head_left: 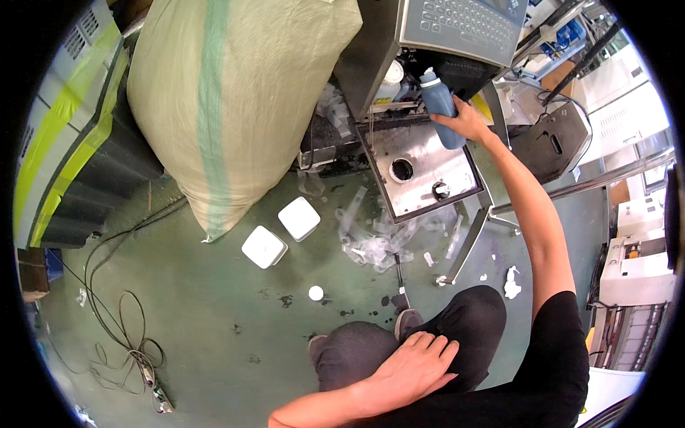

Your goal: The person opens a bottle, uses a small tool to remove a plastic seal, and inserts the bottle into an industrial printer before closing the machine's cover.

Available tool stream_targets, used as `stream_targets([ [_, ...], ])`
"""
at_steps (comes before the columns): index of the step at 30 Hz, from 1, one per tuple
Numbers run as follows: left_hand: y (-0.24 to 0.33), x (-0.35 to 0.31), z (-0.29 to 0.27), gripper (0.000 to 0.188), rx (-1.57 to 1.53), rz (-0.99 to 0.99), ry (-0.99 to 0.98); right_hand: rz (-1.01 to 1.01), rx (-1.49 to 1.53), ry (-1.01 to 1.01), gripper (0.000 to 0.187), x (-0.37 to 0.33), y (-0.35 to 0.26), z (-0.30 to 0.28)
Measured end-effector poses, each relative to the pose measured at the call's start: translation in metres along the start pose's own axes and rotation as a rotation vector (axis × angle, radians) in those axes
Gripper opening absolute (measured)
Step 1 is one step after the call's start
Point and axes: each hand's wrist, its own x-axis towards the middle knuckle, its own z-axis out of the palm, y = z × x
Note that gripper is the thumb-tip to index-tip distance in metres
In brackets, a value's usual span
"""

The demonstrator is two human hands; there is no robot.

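My right hand (467,121), arm stretched forward, is closed around a blue-grey plastic bottle (441,107) with a white neck. The bottle is tilted, over the far end of an open metal tray (419,153). That tray has a dark round hole and a small round fitting in its face. Resting on my bent right knee is my left hand (417,364), its fingers stretched out and nothing in it. Beyond the tray, inside the machine housing, a white-lidded container (391,75) is partly hidden.
A large woven sack (242,93) stands at the left. Two white square-topped containers (282,232) and a white cap (315,292) are on the green floor. Clear film scraps (378,246) lie under the tray. Cables (128,342) coil at lower left. A keyboard panel (464,28) overhangs the tray.
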Motion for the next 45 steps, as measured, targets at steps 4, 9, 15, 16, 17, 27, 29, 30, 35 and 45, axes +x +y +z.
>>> stream_targets([
  [4,0.001,0.002,-0.001,0.053,0.021,-0.006,-0.014,-0.01,0.048,0.03,0.093,-0.006,-0.003,0.007],
  [9,0.003,0.006,-0.002,0.055,0.035,-0.011,-0.041,-0.019,0.116,0.094,0.09,-0.007,0.003,0.023],
  [15,0.006,0.007,-0.001,0.055,0.04,-0.037,-0.058,0.028,0.153,0.103,0.09,-0.007,0.004,0.036],
  [16,0.007,0.008,-0.002,0.055,0.037,-0.043,-0.067,0.03,0.158,0.104,0.09,-0.008,0.005,0.036],
  [17,0.007,0.008,-0.002,0.056,0.034,-0.051,-0.074,0.028,0.163,0.104,0.091,-0.008,0.002,0.036],
  [27,0.01,0.01,-0.002,0.056,0.06,-0.053,-0.098,0.005,0.146,0.136,0.09,-0.012,0.004,0.038],
  [29,0.011,0.009,-0.004,0.056,0.065,-0.061,-0.122,0.018,0.154,0.139,0.089,-0.012,0.002,0.042],
  [30,0.011,0.009,-0.004,0.056,0.066,-0.059,-0.113,0.023,0.16,0.139,0.088,-0.012,-0.002,0.044],
  [35,0.012,0.007,-0.003,0.056,0.074,-0.05,-0.089,-0.003,0.2,0.16,0.086,-0.015,-0.004,0.044],
  [45,0.014,0.005,0.001,0.058,0.072,-0.064,-0.09,0.046,0.194,0.178,0.081,-0.03,-0.004,0.037],
])
